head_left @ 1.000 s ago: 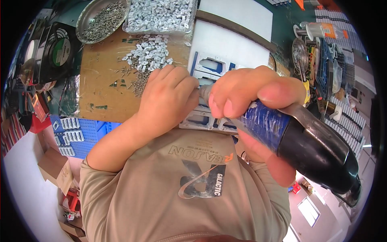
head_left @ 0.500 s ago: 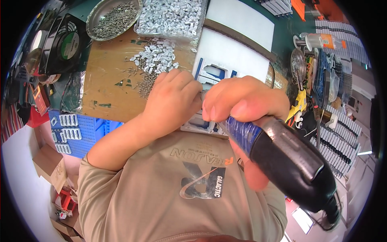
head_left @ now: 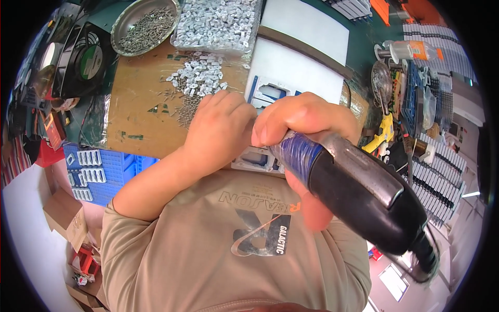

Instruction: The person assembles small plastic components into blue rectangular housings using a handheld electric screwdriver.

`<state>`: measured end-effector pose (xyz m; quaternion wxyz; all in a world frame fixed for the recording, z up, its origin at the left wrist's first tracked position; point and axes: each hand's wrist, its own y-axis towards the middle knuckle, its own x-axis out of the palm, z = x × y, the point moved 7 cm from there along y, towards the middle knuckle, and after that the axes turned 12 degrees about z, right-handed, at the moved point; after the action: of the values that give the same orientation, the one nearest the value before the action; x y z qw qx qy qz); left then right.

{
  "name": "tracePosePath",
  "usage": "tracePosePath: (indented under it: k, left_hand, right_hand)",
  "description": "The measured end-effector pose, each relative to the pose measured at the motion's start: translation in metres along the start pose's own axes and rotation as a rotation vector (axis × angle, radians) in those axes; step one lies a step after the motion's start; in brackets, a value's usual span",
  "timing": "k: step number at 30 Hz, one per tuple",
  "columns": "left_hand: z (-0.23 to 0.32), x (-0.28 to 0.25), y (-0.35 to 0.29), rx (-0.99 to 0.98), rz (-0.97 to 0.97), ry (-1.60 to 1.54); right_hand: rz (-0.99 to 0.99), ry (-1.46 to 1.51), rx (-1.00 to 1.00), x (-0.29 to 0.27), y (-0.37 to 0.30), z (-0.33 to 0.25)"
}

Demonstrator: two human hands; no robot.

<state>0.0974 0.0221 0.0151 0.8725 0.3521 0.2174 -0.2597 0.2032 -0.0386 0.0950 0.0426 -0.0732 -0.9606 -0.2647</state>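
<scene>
My right hand (head_left: 312, 122) is wrapped round a black electric screwdriver (head_left: 358, 174) with blue tape near its front end. The tool slants down to the left, and its tip is hidden behind my fingers. My left hand (head_left: 221, 130) is closed beside the tool's front, fingertips pinched together. What they hold, if anything, is out of sight. Beneath both hands lie white plastic frames with blue parts (head_left: 267, 91), partly covered. Just beyond my left hand are a pile of small white plastic pieces (head_left: 200, 75) and loose screws (head_left: 184, 112) on a brown board (head_left: 140, 104).
A metal bowl of screws (head_left: 148, 31) and a clear tray of white pieces (head_left: 215, 23) stand at the back. A black fan (head_left: 86, 60) is at the left, above a blue crate (head_left: 101, 177). A yellow glue gun (head_left: 382, 135) and a bottle (head_left: 413, 51) lie at the right.
My right hand and the electric screwdriver have shifted slightly left and up, closer to my left hand. My left hand has moved a little to the left.
</scene>
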Motion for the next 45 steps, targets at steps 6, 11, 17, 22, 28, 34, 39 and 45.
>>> tracePosePath:
  k: [6, 11, 17, 22, 28, 34, 39, 45]
  left_hand:
    - [0.001, 0.0, 0.001, 0.023, 0.018, -0.005]
    - [0.001, 0.002, 0.0, 0.044, -0.009, -0.027]
    - [0.002, 0.001, -0.003, 0.037, -0.031, -0.015]
    - [-0.008, -0.022, 0.003, -0.013, -0.015, -0.007]
    - [-0.025, -0.042, -0.006, 0.004, -0.164, 0.152]
    - [-0.024, -0.042, -0.014, 0.007, -0.153, 0.218]
    - [-0.028, -0.037, -0.014, -0.027, -0.161, 0.254]
    - [-0.023, -0.033, -0.007, -0.033, -0.164, 0.279]
  right_hand:
    - [0.057, -0.078, -0.062, -0.017, -0.009, -0.014]
    - [0.049, 0.009, -0.17, -0.045, -0.007, -0.033]
    - [0.08, 0.005, -0.121, -0.066, -0.023, -0.025]
    - [0.129, 0.011, -0.109, -0.072, -0.03, -0.011]
    - [0.151, 0.006, -0.088, -0.075, -0.035, -0.004]
    - [0.145, 0.036, -0.116, -0.075, -0.037, -0.003]
    - [0.14, 0.046, -0.115, -0.074, -0.037, -0.003]
    - [0.109, 0.094, -0.114, -0.075, -0.036, -0.001]
